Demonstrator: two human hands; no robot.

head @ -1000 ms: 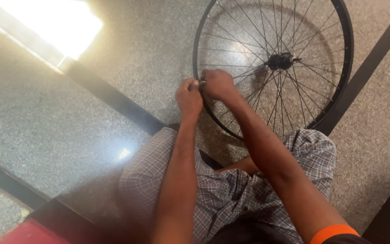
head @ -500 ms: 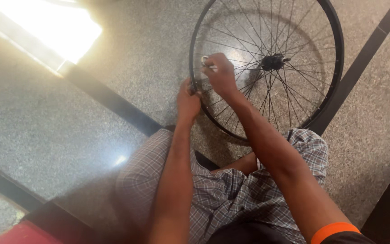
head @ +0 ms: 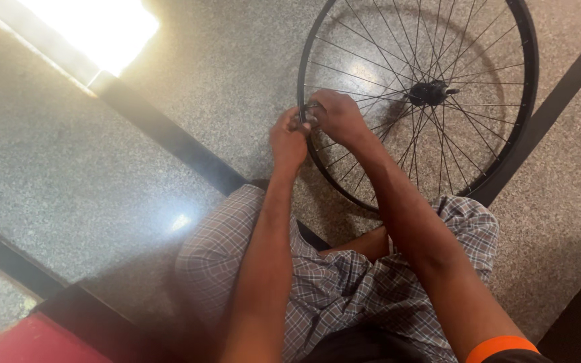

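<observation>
A black bicycle wheel with thin spokes and a dark hub stands on the speckled floor in front of my knees. My left hand pinches the rim at its left side. Just inside the rim, my right hand is closed around a spoke end where it meets the rim. Both hands touch at the same spot. Whether a small tool sits in my right fingers is hidden.
I sit in checked shorts on a grey speckled floor crossed by dark strips. Bright glare lies at the upper left. A red surface shows at the lower left corner.
My right hand rose a little up the rim and came back down beside my left hand. The wheel has shifted slightly in the view.
</observation>
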